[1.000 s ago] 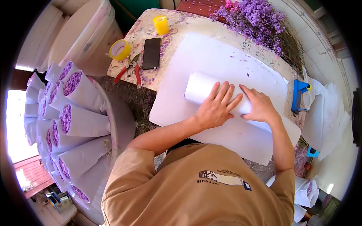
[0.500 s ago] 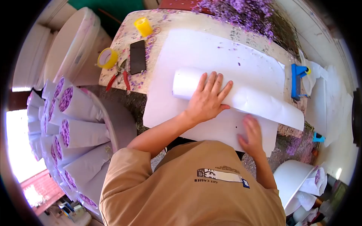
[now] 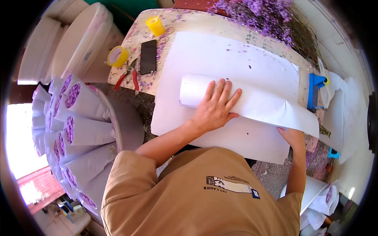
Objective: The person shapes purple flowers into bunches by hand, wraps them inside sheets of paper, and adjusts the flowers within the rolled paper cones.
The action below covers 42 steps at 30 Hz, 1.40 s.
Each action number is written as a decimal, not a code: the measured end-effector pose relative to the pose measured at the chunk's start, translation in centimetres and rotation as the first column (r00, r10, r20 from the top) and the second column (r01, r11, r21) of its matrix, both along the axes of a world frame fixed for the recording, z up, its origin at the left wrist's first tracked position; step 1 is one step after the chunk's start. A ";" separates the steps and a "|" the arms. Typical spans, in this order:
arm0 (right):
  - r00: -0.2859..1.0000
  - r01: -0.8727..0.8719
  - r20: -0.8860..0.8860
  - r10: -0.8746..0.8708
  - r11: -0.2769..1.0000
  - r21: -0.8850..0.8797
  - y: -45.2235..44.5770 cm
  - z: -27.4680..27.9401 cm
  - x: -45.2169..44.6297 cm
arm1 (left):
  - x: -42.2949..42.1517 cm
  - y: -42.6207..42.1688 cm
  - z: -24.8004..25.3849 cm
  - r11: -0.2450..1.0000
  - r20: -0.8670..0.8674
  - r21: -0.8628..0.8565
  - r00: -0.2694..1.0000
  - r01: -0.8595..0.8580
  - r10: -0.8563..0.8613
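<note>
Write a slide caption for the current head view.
Left hand spread on a white paper roll, right hand partly hidden under its right end, purple flowers beyond.

The person (image 3: 197, 181) is wearing a brown short-sleeved shirt (image 3: 189, 204), whose printed design (image 3: 232, 185) is showing dark lettering (image 3: 215, 189), a pale panel (image 3: 238, 187) and a blue block (image 3: 256, 194).

Showed a pale wall (image 3: 334, 51) at far right, catching a small spot of light (image 3: 351, 192) low down. Opened at far left onto white glare (image 3: 19, 137), too washed out to tell window from door, above a red surface (image 3: 41, 188). Held a worn, pale table (image 3: 193, 23), flecked with purple, over a grey, speckled floor (image 3: 271, 173). Ran to a green panel (image 3: 138, 7) and dark red board (image 3: 197, 4) behind the table, with a pale surface (image 3: 51, 225) at lower left.
</note>
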State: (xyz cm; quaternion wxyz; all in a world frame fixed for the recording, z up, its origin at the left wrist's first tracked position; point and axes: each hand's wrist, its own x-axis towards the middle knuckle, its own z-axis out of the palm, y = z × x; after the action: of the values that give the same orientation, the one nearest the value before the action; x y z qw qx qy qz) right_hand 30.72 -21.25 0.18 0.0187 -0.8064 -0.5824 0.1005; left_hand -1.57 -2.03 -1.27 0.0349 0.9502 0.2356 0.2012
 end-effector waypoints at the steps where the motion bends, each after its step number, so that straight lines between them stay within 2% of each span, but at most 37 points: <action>1: 0.997 0.025 -0.072 -0.030 0.998 -0.065 0.3 -0.3 0.6 | -0.1 0.0 0.0 1.000 0.000 0.004 1.000 -0.020 0.020; 8: 0.983 -0.040 -0.184 0.010 0.987 -0.155 2.7 -0.1 2.5 | -0.1 -0.1 -0.3 1.000 -0.006 0.010 1.000 -0.008 0.009; 10: 0.995 -0.026 -0.099 0.018 0.997 -0.077 2.4 -1.1 2.6 | -0.3 -0.3 -0.4 1.000 -0.005 0.000 1.000 -0.005 0.005; 17: 0.992 -0.118 -0.030 0.121 0.989 0.084 0.1 -1.7 2.5 | -0.7 -1.0 -0.4 1.000 0.011 0.005 1.000 -0.007 0.006; 19: 0.993 -0.052 -0.105 0.047 0.998 -0.046 0.2 -0.3 2.4 | -0.6 -0.9 -0.3 0.999 -0.014 -0.031 1.000 -0.006 0.006; 20: 0.994 -0.052 -0.103 0.048 0.998 -0.043 0.4 0.2 2.3 | -0.6 -0.8 -0.2 1.000 -0.012 -0.028 1.000 -0.006 0.006; 22: 0.998 -0.044 -0.056 0.035 0.983 -0.180 1.1 0.8 2.1 | -0.7 -0.7 -0.1 1.000 -0.009 -0.018 1.000 0.001 -0.001; 23: 0.998 -0.050 -0.054 0.041 0.983 -0.179 1.2 0.7 2.1 | -0.7 -0.7 0.0 1.000 -0.008 -0.017 1.000 -0.005 0.005; 26: 0.999 -0.030 -0.031 0.027 0.991 -0.131 0.5 -0.6 2.5 | -0.7 -0.7 0.1 0.999 -0.022 -0.035 1.000 -0.018 0.017; 31: 0.995 -0.092 -0.019 0.094 0.991 0.099 -2.3 -2.8 3.8 | -0.8 -0.5 0.5 0.998 -0.034 -0.061 0.999 -0.009 0.007; 34: 0.996 -0.077 -0.034 0.083 0.986 0.149 -3.3 -4.1 4.4 | -0.8 -0.4 0.7 0.998 -0.035 -0.069 0.999 -0.015 0.012; 42: 0.990 -0.106 0.109 0.094 0.989 0.108 -5.2 -5.3 4.9 | -1.0 0.0 0.7 0.997 -0.002 -0.073 1.000 -0.008 0.008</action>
State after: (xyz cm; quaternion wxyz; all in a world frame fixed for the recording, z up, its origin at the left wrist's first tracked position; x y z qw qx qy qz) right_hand 35.59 -26.40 -5.07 0.0294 -0.7780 -0.6270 0.0262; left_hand -2.56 -2.08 -0.62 0.0686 0.9475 0.2465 0.1919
